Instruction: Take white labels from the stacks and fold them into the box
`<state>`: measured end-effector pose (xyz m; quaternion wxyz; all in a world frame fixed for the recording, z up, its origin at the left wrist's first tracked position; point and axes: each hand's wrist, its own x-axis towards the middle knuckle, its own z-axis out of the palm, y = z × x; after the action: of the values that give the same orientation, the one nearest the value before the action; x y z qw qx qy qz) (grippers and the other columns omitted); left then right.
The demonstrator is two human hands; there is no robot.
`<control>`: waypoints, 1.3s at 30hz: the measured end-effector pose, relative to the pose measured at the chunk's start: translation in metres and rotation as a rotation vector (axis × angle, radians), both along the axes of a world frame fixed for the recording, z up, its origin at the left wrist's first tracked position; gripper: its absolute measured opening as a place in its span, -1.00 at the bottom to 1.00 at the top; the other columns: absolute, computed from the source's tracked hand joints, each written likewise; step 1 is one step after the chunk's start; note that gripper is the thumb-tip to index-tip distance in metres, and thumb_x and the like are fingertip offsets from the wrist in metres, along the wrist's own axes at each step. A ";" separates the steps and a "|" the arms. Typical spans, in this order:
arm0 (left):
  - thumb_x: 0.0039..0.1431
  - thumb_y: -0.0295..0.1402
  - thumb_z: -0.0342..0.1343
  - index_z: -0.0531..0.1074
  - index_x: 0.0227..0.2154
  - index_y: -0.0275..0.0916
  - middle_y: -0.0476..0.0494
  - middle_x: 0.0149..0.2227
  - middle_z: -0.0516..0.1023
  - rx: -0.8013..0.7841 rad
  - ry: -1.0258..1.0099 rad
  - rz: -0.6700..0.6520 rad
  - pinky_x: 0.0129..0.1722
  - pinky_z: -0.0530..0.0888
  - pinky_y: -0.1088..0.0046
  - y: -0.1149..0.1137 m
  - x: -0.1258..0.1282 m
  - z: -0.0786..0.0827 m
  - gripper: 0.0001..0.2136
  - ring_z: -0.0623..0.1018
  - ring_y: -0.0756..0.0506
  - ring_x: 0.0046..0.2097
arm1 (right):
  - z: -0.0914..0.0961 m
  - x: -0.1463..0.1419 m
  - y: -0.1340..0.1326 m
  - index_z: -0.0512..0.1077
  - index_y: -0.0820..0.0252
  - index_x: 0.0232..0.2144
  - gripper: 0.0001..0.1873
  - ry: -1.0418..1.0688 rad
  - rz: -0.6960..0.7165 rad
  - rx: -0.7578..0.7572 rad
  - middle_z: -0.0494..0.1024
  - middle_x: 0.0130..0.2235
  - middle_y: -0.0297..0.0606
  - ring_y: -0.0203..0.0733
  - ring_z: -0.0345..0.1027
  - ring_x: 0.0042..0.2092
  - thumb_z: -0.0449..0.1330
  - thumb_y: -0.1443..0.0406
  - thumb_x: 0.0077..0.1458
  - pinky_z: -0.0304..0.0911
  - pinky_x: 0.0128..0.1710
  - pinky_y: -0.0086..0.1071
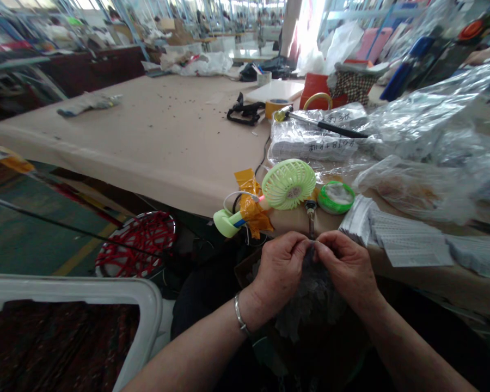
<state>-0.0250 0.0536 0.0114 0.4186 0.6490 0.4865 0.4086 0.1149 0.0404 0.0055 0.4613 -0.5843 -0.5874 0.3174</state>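
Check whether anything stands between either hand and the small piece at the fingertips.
Nothing visible does: the left hand and right hand both pinch the small piece, too small to make out clearly. The metal post stands just beyond the hands, not between them and the piece.

Green floor (16, 239), yellow line (75, 257), wide tan table (167, 136), bright light behind

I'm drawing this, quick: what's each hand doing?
Left hand: pinched closed; can't tell on what.
Right hand: pinched closed; can't tell on what either.
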 end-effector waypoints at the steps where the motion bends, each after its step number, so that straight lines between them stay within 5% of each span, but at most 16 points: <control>1: 0.19 -0.32 -0.01 0.48 -0.45 -0.22 -0.01 -0.49 0.48 -0.002 0.001 0.002 -0.40 0.32 0.56 0.000 0.000 0.000 -0.80 0.43 0.02 -0.43 | 0.000 0.000 0.000 0.36 0.17 -0.48 -0.88 -0.005 0.000 0.006 0.39 -0.56 -0.41 -0.33 0.27 -0.50 0.13 0.27 0.06 0.20 -0.47 -0.48; 11: 0.18 -0.32 0.00 0.48 -0.47 -0.22 0.00 -0.51 0.46 0.027 0.023 0.023 -0.40 0.30 0.56 0.005 0.002 -0.001 -0.80 0.40 0.02 -0.44 | -0.002 -0.001 0.003 0.38 0.17 -0.46 -0.87 0.002 -0.012 0.025 0.40 -0.56 -0.41 -0.33 0.28 -0.50 0.13 0.26 0.09 0.21 -0.47 -0.48; 16: 0.18 -0.34 0.02 0.49 -0.45 -0.21 0.00 -0.49 0.49 0.003 0.015 0.014 -0.40 0.32 0.58 -0.004 -0.004 0.000 -0.82 0.44 0.02 -0.43 | 0.001 0.005 -0.018 0.42 0.15 -0.35 -0.87 -0.019 0.049 -0.036 0.48 -0.52 -0.39 -0.30 0.37 -0.49 0.16 0.21 0.09 0.27 -0.49 -0.48; 20: 0.15 -0.34 0.05 0.53 -0.43 -0.20 -0.02 -0.48 0.54 -0.061 0.028 0.062 -0.37 0.37 0.55 -0.009 -0.013 -0.013 -0.84 0.48 -0.01 -0.41 | 0.026 0.022 -0.025 0.40 0.11 -0.41 -0.90 -0.351 0.103 0.177 0.47 -0.51 -0.38 -0.32 0.35 -0.49 0.12 0.28 0.14 0.27 -0.47 -0.47; 24: 0.10 -0.37 0.09 0.54 -0.22 -0.18 -0.10 -0.21 0.60 -0.070 -0.022 0.125 -0.13 0.40 0.43 -0.007 -0.018 -0.026 -0.80 0.54 -0.09 -0.18 | 0.052 0.043 0.007 0.44 0.16 -0.18 -0.80 -0.749 0.007 0.470 0.50 -0.22 -0.17 -0.10 0.35 -0.13 0.07 0.31 0.16 0.28 -0.11 -0.25; 29: 0.12 -0.37 0.06 0.55 -0.27 -0.21 -0.12 -0.25 0.61 -0.059 0.018 0.085 -0.15 0.41 0.42 -0.010 -0.020 -0.033 -0.81 0.54 -0.10 -0.20 | 0.053 0.052 0.050 0.42 0.20 -0.06 -0.68 -1.087 -0.019 0.388 0.37 0.10 -0.07 0.19 0.03 0.20 0.09 0.24 0.15 -0.03 0.13 0.14; 32: 0.10 -0.38 0.06 0.55 -0.36 -0.24 -0.10 -0.34 0.60 -0.057 0.061 0.095 -0.25 0.41 0.47 -0.012 -0.019 -0.036 -0.84 0.54 -0.07 -0.28 | 0.048 0.059 0.049 0.43 0.21 -0.13 -0.75 -0.987 0.012 0.439 0.40 0.06 -0.08 0.10 0.12 0.15 0.09 0.25 0.16 0.05 0.11 0.04; 36: 0.10 -0.37 0.05 0.54 -0.39 -0.25 -0.07 -0.40 0.58 -0.104 0.078 0.074 -0.29 0.38 0.50 -0.016 -0.018 -0.037 -0.84 0.53 -0.05 -0.32 | 0.042 0.080 0.025 0.41 0.19 -0.39 -0.88 -0.663 -0.078 0.566 0.50 -0.26 -0.19 -0.12 0.37 -0.15 0.15 0.25 0.13 0.29 -0.11 -0.22; 39: 0.11 -0.36 0.04 0.54 -0.41 -0.24 -0.07 -0.41 0.58 -0.155 0.072 0.035 -0.29 0.37 0.49 -0.020 -0.014 -0.037 -0.83 0.53 -0.06 -0.32 | 0.028 0.092 0.002 0.41 0.17 -0.45 -0.86 -0.729 -0.084 0.555 0.51 -0.30 -0.21 -0.07 0.36 -0.12 0.19 0.23 0.09 0.25 -0.07 -0.16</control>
<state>-0.0392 0.0340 -0.0260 0.4427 0.6201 0.5427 0.3534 0.2071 0.0423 0.0335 0.3762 -0.5356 -0.7498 -0.0969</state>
